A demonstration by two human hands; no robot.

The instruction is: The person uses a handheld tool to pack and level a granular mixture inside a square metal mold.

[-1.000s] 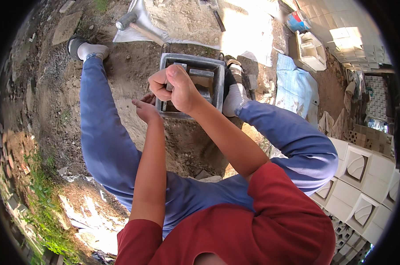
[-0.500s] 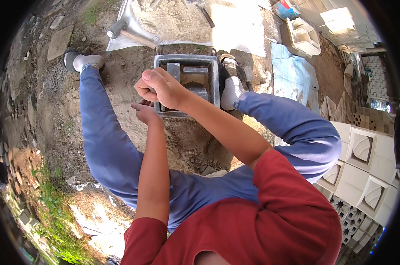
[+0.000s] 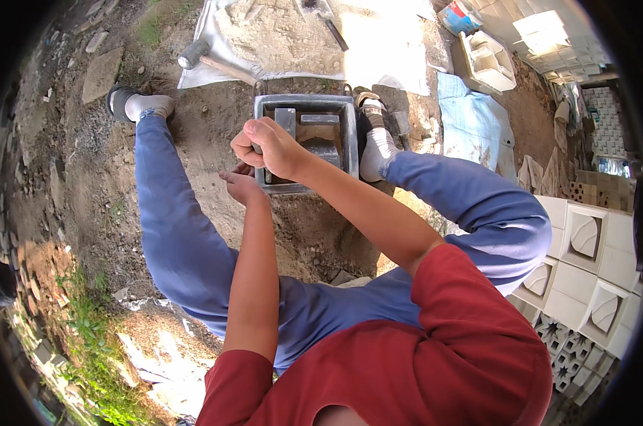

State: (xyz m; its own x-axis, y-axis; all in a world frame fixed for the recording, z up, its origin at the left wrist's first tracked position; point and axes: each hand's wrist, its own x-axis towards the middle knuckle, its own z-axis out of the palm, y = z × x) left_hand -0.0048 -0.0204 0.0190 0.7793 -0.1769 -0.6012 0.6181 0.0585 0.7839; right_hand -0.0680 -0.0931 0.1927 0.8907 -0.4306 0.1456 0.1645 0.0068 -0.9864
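A dark grey rectangular metal mould sits on the ground between my feet, with raised blocks inside it. My right hand is closed in a fist above the mould's left side. A small dark piece shows in the fist, but its kind is hidden. Below it, my left hand lies beside the mould's near left corner. Its fingers look stretched toward the mould's edge, partly covered by the right hand; whether they touch the mould I cannot tell.
A mallet lies beyond the mould, beside a pale sheet bearing sandy powder. On the right are a white mould-like box, a blue sack, a bucket and stacked pale blocks.
The whole view has shifted slightly, so the mould and ground appear a little lower and to the right. Both hands keep nearly the same place at the mould's left side.
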